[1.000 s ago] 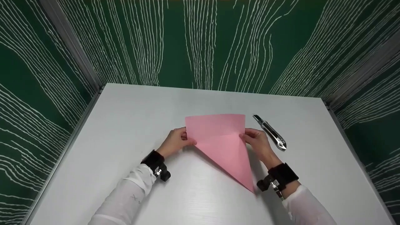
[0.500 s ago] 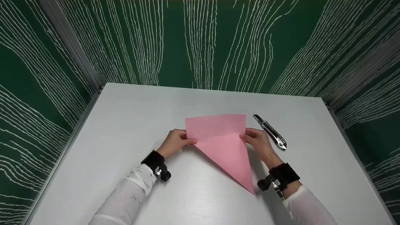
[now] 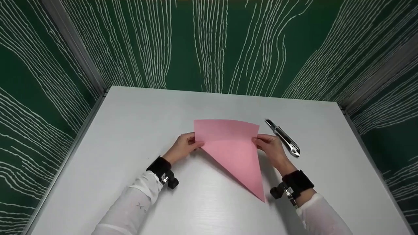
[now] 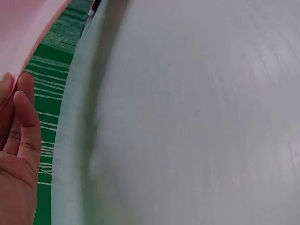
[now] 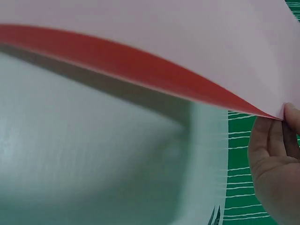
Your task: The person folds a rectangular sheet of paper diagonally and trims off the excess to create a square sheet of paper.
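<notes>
Left sleeve [image 3: 120, 210]: a dark X mark [image 3: 140, 206] on the white cloth of the forearm, the one sign clear enough to read in the head view
Beside the X: a smaller dark stroke [image 3: 145, 211] to its lower right, perhaps part of the same marking, too small to make out
Utility knife [image 3: 284, 140]: pale marks on the dark handle, too small to read
Wrist mounts: a small pale patch on the left mount [image 3: 164, 178] and right mount [image 3: 288, 191], both illegible

white sleeves [image 3: 125, 200] | left: dark X mark [image 3: 140, 205] | black wristbands [image 3: 159, 166] | black cameras [image 3: 173, 183], silvery mounts [image 3: 164, 178]
</notes>
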`<state>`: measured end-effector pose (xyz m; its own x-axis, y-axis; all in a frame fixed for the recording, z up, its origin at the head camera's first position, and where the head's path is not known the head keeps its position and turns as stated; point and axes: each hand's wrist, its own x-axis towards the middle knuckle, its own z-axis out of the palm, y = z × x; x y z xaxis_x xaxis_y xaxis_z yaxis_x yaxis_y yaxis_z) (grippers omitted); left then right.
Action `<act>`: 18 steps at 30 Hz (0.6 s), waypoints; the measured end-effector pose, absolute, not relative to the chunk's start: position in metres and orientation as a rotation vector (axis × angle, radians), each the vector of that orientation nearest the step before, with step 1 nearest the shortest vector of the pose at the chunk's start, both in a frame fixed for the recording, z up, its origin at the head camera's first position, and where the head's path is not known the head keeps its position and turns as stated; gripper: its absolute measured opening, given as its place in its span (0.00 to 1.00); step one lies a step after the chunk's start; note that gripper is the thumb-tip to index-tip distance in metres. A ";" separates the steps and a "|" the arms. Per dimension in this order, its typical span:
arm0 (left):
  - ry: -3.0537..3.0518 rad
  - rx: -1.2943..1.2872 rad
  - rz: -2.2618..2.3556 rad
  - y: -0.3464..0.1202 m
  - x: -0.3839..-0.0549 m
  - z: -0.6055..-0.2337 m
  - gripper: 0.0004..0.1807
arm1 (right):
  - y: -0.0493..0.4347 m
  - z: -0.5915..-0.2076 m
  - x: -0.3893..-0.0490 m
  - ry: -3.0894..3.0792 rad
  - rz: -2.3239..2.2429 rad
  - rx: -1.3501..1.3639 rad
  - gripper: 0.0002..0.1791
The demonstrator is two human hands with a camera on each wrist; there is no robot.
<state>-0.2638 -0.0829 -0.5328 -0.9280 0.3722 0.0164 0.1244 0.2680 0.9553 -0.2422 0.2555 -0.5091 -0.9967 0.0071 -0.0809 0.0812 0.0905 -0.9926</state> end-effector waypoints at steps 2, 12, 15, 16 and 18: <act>2.308 0.492 1.731 -0.083 -0.264 -0.531 0.14 | 0.256 -0.509 -0.243 2.259 -2.117 0.086 0.10; 2.378 0.616 1.632 -0.083 -0.264 -0.530 0.29 | 0.260 -0.507 -0.243 2.429 -2.012 -0.011 0.11; 2.465 0.671 1.544 -0.084 -0.261 -0.532 0.28 | 0.259 -0.512 -0.243 2.489 -1.991 -0.041 0.09; 2.494 0.692 1.514 -0.084 -0.261 -0.533 0.26 | 0.259 -0.514 -0.244 2.522 -1.971 -0.060 0.09; 2.530 0.750 1.466 -0.085 -0.259 -0.536 0.22 | 0.258 -0.518 -0.244 2.610 -1.886 -0.121 0.08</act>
